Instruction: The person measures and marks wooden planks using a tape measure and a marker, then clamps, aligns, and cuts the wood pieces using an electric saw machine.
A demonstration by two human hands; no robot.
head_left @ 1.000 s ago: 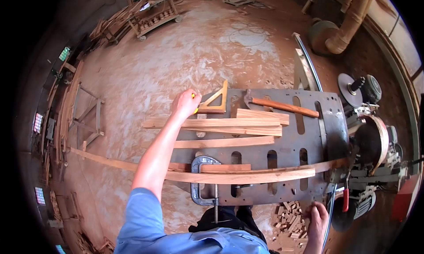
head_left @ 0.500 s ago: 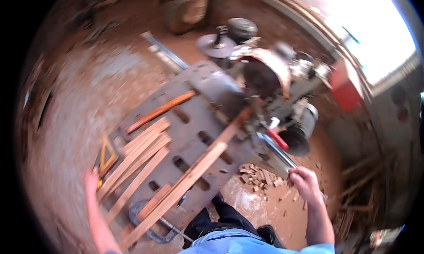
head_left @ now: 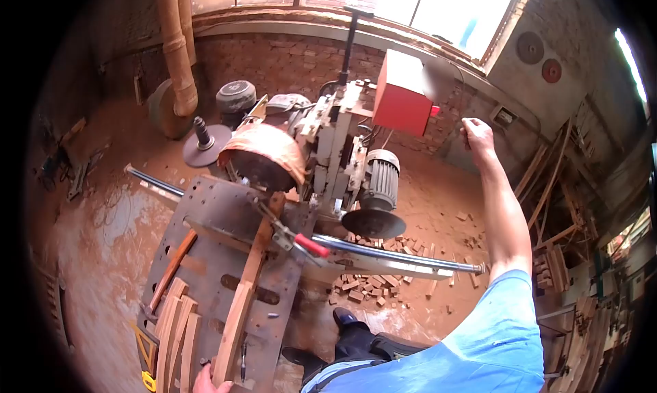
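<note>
At the bottom edge, my left hand (head_left: 209,381) is closed around the near end of a long wooden strip (head_left: 239,304); part of the hand is cut off by the frame. The strip lies lengthwise on a slotted metal machine table (head_left: 205,212), its far end under a toggle clamp with a red handle (head_left: 311,245). My right hand (head_left: 479,134) is raised, fingers curled, with nothing visible in them. It is apart from a red box (head_left: 404,92) that has a red button (head_left: 435,110) on its side facing the hand.
Several cut strips (head_left: 179,331), a wooden-handled hammer (head_left: 172,270) and a yellow triangular tool (head_left: 146,345) lie at the table's left. Beyond are a covered saw blade (head_left: 263,157) and a motor with a disc (head_left: 375,220). A metal rail (head_left: 404,259) extends right above wood offcuts (head_left: 366,287).
The view has swung right and upward. My right hand has left the end of the rail and risen toward the red box. My left hand has moved from beside the cut strips to the long strip's end.
</note>
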